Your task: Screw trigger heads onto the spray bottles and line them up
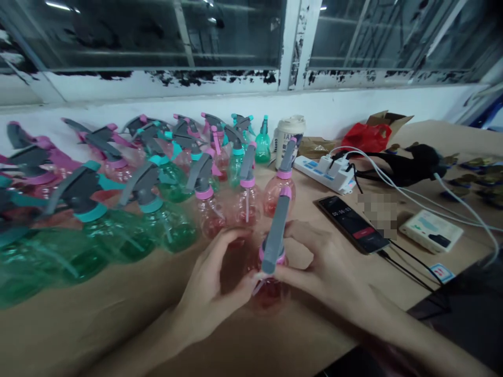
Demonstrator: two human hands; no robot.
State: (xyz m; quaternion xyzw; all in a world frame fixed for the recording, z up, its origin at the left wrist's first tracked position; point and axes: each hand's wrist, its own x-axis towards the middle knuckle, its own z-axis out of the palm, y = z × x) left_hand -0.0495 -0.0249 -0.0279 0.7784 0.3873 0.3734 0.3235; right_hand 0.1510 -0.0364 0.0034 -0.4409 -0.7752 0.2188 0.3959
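Observation:
A spray bottle [271, 296] of clear pink plastic stands upright in front of me, with a pink collar and a grey trigger head [278, 225] topped by a pink nozzle. My left hand [214, 283] curves round its left side, thumb at the front of the collar. From the right, my right hand [324, 262] closes round the neck, its thumb meeting the same spot. A thin whitish strip [258, 283] shows by the thumb tips; its kind is unclear. Behind stand pink spray bottles [247, 201], close to my fingers. Some fingertips are hidden behind the bottle.
Several green spray bottles [118, 235] crowd the left of the brown-covered table [129, 324]. A paper cup [290, 131], power strip [326, 173], phone [351, 222] with cables, white box [431, 230] and red bag [367, 137] lie rightward. A windowed wall [220, 99] bounds the back.

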